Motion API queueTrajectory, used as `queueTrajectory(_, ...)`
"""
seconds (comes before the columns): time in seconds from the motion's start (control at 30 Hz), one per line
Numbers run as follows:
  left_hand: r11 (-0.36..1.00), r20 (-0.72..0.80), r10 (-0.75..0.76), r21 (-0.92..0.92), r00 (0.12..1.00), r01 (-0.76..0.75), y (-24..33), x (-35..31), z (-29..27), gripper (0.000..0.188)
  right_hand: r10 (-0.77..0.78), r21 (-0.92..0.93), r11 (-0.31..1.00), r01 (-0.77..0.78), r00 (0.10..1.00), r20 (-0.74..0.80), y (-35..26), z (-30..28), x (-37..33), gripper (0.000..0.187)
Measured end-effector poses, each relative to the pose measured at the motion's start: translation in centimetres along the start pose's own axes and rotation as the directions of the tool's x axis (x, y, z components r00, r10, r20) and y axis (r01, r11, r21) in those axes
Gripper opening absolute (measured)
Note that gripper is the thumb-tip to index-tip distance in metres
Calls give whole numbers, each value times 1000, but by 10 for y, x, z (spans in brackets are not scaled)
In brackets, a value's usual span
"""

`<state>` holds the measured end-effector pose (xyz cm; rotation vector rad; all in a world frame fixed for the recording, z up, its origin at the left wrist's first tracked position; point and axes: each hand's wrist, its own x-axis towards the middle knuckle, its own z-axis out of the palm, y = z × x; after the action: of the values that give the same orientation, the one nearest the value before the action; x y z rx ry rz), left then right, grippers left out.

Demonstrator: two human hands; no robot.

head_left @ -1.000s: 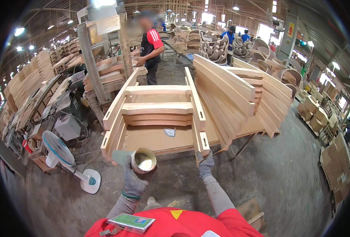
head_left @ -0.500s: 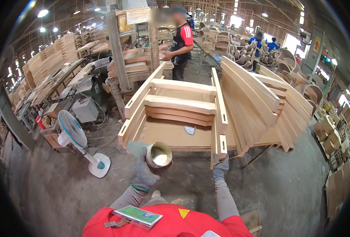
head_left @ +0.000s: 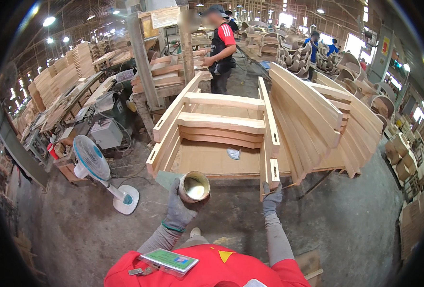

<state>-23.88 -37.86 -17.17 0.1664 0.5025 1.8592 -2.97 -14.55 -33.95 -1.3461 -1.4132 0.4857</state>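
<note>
My left hand (head_left: 178, 210), in a grey glove, holds a round can (head_left: 194, 187) with whitish liquid inside and a stained rim. A flat grey-green piece (head_left: 166, 180) sticks out to the left behind the can; whether my fingers hold it too is hidden. My right hand (head_left: 271, 201), also gloved, is closed at the near end of the right rail of a stacked wooden frame (head_left: 221, 119). Any thin tool inside that hand is hidden. The frames lie on a brown board-topped table (head_left: 207, 165), their slotted ends toward me.
More wooden frames (head_left: 307, 115) lean in a row on the right. A small white scrap (head_left: 233, 153) lies on the board. A standing fan (head_left: 91, 155) is at left. Beyond the table a person in a black and red shirt (head_left: 223, 45) handles wood by a stack (head_left: 162, 71).
The view has shifted slightly, so most things sit a little to the right. Both hands keep nearly the same places; the thin stick seen earlier by my right hand is now hard to make out.
</note>
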Motion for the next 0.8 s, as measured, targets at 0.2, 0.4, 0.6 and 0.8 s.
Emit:
queueTrajectory(0.2,1000,3,5,-1,1000,-5,-1,0,-6,49,-11,-20,1000,11,1000,9,-6,-1,-1,68)
queueTrajectory(0.4,998,-22,58,19,998,-58,5,-5,-4,51,38,-45,998,-36,999,33,-9,-3,-2,69)
queueTrajectory(0.6,998,10,17,-62,1000,-16,4,0,-15,55,-29,-3,1000,29,999,-32,-1,4,0,71)
queueTrajectory(0.8,999,9,4,-54,1000,-3,2,1,-13,50,24,-23,999,-24,1000,-3,3,2,-1,71)
